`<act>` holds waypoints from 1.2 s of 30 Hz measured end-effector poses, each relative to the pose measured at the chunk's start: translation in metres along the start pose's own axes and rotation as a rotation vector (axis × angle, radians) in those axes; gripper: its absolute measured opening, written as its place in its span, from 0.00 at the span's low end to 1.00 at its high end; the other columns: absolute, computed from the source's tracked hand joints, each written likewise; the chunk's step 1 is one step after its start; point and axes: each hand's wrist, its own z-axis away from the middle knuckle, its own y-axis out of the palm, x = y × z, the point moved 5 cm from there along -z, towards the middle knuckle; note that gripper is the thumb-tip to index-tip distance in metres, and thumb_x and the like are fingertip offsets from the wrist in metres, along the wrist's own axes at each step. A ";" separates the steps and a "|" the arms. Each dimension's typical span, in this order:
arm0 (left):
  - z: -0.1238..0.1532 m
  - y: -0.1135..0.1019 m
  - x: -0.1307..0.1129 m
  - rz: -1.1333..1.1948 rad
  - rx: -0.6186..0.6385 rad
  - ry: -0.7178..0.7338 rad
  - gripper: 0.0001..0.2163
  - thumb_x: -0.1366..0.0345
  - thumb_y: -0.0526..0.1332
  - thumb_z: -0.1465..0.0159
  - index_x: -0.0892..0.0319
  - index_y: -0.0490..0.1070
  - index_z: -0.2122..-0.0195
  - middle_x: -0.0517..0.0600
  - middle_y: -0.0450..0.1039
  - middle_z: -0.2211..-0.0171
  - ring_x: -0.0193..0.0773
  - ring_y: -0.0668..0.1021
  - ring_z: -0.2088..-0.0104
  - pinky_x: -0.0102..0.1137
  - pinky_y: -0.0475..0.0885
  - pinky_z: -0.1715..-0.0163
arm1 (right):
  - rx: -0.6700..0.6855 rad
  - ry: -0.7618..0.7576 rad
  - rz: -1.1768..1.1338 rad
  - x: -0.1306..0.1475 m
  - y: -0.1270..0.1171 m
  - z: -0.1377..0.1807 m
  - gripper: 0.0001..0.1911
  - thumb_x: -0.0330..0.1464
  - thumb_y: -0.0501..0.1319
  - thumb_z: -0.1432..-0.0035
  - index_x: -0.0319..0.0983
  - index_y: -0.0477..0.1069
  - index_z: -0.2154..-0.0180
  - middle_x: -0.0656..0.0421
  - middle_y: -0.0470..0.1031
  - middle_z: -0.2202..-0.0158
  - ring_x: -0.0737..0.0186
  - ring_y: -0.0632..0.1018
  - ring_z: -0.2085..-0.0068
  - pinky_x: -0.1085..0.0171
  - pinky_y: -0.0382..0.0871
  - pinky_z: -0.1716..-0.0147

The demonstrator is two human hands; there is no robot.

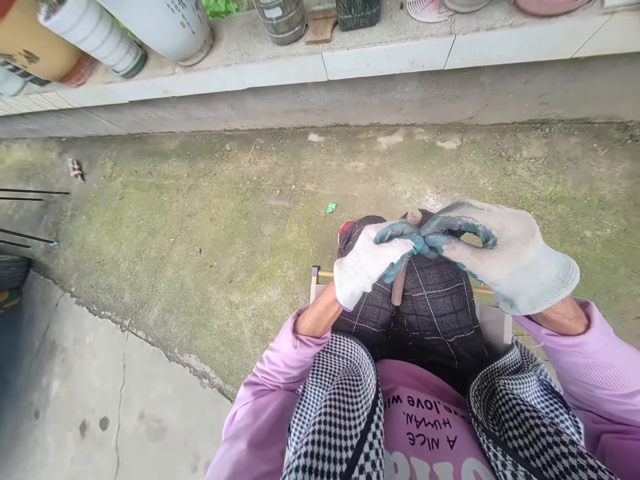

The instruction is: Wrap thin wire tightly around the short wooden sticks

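Note:
Both my hands wear white gloves with teal-coated fingers and meet above my lap. My left hand (367,263) is curled around a brown rod-like handle (400,283) that runs from my knees down toward me. My right hand (505,257) has its fingers bent and pinched against the rod's top end and against my left fingers. What the rod belongs to is hidden. I sit on a low stool (316,283) in dark checked trousers.
Mossy concrete ground (240,220) spreads ahead, with a raised kerb (350,67) carrying buckets and drums (165,27). Thin dark rods (30,193) and a tyre (13,270) lie at the left edge. A small green scrap (331,207) lies on the ground.

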 end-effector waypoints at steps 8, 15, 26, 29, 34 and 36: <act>0.000 0.005 -0.012 -0.008 0.022 -0.105 0.15 0.54 0.72 0.41 0.63 0.78 0.70 0.47 0.76 0.75 0.25 0.66 0.80 0.25 0.59 0.81 | 0.102 -0.058 -0.018 -0.004 -0.004 -0.003 0.14 0.33 0.66 0.35 0.49 0.89 0.53 0.60 0.91 0.54 0.49 0.90 0.54 0.55 0.85 0.53; 0.001 0.000 -0.005 -0.029 0.097 -0.145 0.17 0.52 0.74 0.42 0.62 0.79 0.71 0.49 0.79 0.74 0.24 0.66 0.82 0.25 0.58 0.83 | 0.253 -0.012 -0.109 -0.009 -0.002 -0.012 0.10 0.37 0.70 0.40 0.52 0.89 0.58 0.61 0.90 0.58 0.46 0.89 0.55 0.53 0.85 0.54; 0.003 -0.002 0.001 -0.097 0.175 -0.145 0.16 0.53 0.77 0.42 0.62 0.82 0.67 0.46 0.75 0.76 0.26 0.67 0.79 0.25 0.59 0.81 | 0.389 -0.040 -0.123 -0.013 0.001 -0.013 0.06 0.41 0.71 0.39 0.48 0.85 0.63 0.62 0.84 0.71 0.58 0.81 0.72 0.60 0.75 0.70; 0.004 0.002 0.003 0.002 0.192 -0.092 0.17 0.51 0.74 0.39 0.63 0.81 0.67 0.49 0.78 0.73 0.27 0.69 0.78 0.27 0.63 0.79 | 0.335 -0.008 -0.167 -0.014 0.000 -0.011 0.06 0.40 0.70 0.38 0.48 0.86 0.62 0.61 0.87 0.67 0.56 0.84 0.68 0.59 0.79 0.65; 0.005 -0.001 0.010 -0.015 0.043 0.003 0.13 0.56 0.70 0.38 0.62 0.82 0.65 0.47 0.75 0.74 0.28 0.68 0.78 0.27 0.64 0.77 | 0.184 0.118 -0.190 -0.027 -0.004 -0.001 0.06 0.39 0.70 0.38 0.48 0.87 0.62 0.60 0.89 0.63 0.51 0.87 0.64 0.54 0.82 0.60; 0.007 -0.004 0.010 -0.055 -0.059 0.027 0.12 0.57 0.69 0.37 0.62 0.83 0.63 0.47 0.77 0.72 0.28 0.69 0.77 0.28 0.64 0.76 | 0.059 0.168 -0.185 -0.032 -0.010 0.005 0.08 0.42 0.71 0.36 0.49 0.88 0.59 0.59 0.89 0.60 0.48 0.88 0.60 0.51 0.83 0.58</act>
